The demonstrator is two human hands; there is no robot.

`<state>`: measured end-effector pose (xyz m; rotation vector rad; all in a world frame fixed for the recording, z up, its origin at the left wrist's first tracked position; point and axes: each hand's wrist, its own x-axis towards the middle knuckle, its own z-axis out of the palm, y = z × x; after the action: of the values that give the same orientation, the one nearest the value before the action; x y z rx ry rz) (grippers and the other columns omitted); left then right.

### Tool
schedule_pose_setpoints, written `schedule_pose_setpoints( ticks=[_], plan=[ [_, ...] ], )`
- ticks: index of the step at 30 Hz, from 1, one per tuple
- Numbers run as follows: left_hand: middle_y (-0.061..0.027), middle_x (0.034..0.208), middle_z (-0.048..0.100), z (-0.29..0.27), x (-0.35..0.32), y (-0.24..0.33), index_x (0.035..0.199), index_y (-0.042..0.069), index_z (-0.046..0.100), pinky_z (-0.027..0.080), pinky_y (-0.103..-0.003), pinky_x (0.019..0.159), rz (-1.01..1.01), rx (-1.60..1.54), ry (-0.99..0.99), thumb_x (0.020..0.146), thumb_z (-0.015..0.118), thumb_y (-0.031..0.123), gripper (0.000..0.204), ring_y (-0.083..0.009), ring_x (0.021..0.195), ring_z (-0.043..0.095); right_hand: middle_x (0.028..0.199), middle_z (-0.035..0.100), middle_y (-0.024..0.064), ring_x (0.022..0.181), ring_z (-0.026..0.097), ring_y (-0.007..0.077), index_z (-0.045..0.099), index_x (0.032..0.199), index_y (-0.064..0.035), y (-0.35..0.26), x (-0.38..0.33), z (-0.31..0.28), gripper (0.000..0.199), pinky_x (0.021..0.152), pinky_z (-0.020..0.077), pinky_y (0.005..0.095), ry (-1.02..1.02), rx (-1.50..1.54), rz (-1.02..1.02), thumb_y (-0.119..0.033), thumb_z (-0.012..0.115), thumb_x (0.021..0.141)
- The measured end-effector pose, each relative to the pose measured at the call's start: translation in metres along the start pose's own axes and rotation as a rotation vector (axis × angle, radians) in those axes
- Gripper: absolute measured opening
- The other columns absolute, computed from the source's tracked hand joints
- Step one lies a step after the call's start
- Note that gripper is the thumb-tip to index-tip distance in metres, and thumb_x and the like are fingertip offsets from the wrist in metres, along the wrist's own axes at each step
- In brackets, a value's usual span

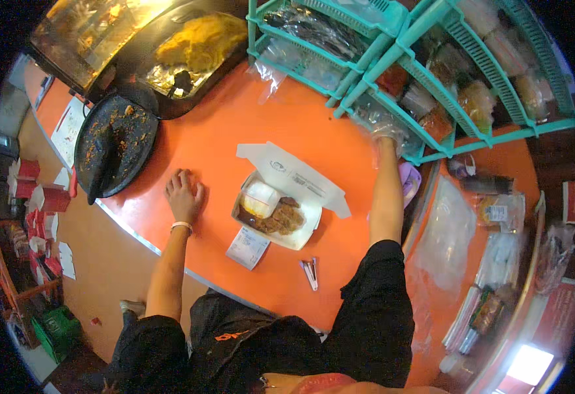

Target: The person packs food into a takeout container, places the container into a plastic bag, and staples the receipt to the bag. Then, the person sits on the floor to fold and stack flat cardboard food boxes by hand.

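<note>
Presently, right hand [387, 133]: plastic-gloved, reaching far right into teal rack [432, 141]; grip hidden, cannot tell.
Left hand [183, 195]: flat, open on orange counter [287, 125].
Meal box [281, 210]: open, centre, rice and fried chicken inside.
Near items: receipt [248, 247], stapler [310, 272].
Step, judged: fetching an item from the rack.

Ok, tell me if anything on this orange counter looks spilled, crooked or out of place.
Nothing is spilled. The open food box lies askew to the counter edge, with a paper slip and a stapler loose beside it. The left hand rests flat; the gloved right hand is at the teal rack.
</note>
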<state>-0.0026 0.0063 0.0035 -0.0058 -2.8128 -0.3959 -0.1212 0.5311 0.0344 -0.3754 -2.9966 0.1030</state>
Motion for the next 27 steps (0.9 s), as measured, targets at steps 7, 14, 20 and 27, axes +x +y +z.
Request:
schedule_pose_setpoints(
  ticks=[7, 14, 20, 27],
  plan=[
    [-0.0120, 0.113, 0.047, -0.004, -0.002, 0.004, 0.105, 0.008, 0.050, 0.029, -0.044, 0.090, 0.028, 0.023, 0.029, 0.072, 0.053, 0.028, 0.039, -0.0298, 0.106, 0.042, 0.086, 0.060, 0.0175, 0.081, 0.057, 0.0330, 0.061, 0.090, -0.0064, 0.001, -0.060, -0.045, 0.022, 0.070, 0.0445, 0.0384, 0.258, 0.242, 0.025, -0.023, 0.051, 0.079],
    [-0.0121, 0.113, 0.047, 0.004, -0.006, 0.000, 0.107, 0.010, 0.050, 0.031, -0.044, 0.089, 0.019, 0.061, 0.036, 0.074, 0.051, 0.032, 0.040, -0.0307, 0.105, 0.043, 0.082, 0.060, 0.0111, 0.074, 0.057, 0.0227, 0.058, 0.083, -0.0004, -0.035, -0.167, -0.126, 0.026, 0.067, 0.0460, 0.0339, 0.677, 0.973, 0.438, -0.025, 0.050, 0.083],
    [-0.0115, 0.116, 0.046, 0.015, -0.006, -0.011, 0.108, 0.012, 0.049, 0.031, -0.044, 0.089, 0.013, 0.057, 0.042, 0.073, 0.052, 0.035, 0.042, -0.0297, 0.108, 0.042, 0.081, 0.052, 0.0045, 0.072, 0.047, 0.0128, 0.053, 0.082, -0.0044, -0.128, -0.266, -0.139, 0.017, 0.067, 0.0416, 0.0273, 0.505, 1.537, 0.246, -0.022, 0.054, 0.084],
    [-0.0103, 0.114, 0.047, 0.007, -0.009, -0.005, 0.106, 0.012, 0.050, 0.033, -0.043, 0.088, -0.016, 0.058, 0.042, 0.073, 0.052, 0.034, 0.040, -0.0287, 0.106, 0.043, 0.079, 0.053, 0.0128, 0.076, 0.053, 0.0221, 0.049, 0.087, -0.0024, -0.246, -0.273, -0.045, 0.013, 0.070, 0.0427, 0.0309, 0.044, 1.117, 0.103, -0.010, 0.057, 0.079]
  ],
)
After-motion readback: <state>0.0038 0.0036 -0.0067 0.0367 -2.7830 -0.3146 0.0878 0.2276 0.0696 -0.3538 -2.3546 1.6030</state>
